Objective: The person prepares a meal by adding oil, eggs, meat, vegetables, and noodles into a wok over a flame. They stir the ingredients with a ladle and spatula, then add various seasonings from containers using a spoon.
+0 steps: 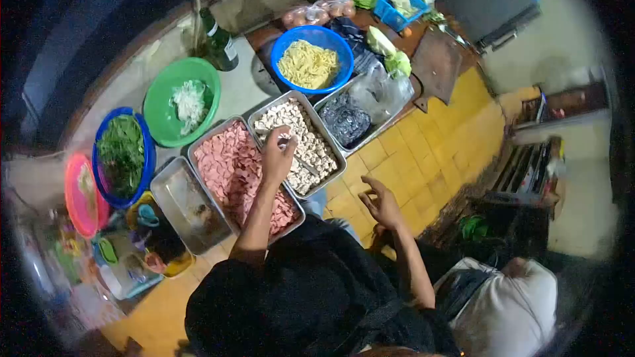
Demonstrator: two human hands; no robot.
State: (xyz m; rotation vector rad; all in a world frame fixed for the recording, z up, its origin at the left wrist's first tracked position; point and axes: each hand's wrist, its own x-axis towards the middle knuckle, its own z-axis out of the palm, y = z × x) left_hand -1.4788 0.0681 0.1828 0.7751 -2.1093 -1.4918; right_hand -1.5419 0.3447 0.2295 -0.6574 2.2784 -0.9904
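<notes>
My left hand [280,158] is over a metal tray [340,170] of small chopped whitish pieces [291,117], thumb and forefinger pinched into a ring. What sits in the pinch I cannot tell. A metal utensil [305,166] lies across the pieces and runs beneath this hand. Directly left, partly covered by my left forearm, a second tray [193,157] holds pink sliced meat [225,158]. My right hand [382,205] hangs over the tiled floor, fingers apart and holding nothing.
Beyond the trays are a blue bowl of yellow strips [307,64], a green basin [159,102], a blue basin of leafy greens [121,152] and a glass bottle [220,46]. A plastic-covered tray [350,116] adjoins on the right. Light-coloured clothing [509,304] of another person shows at lower right.
</notes>
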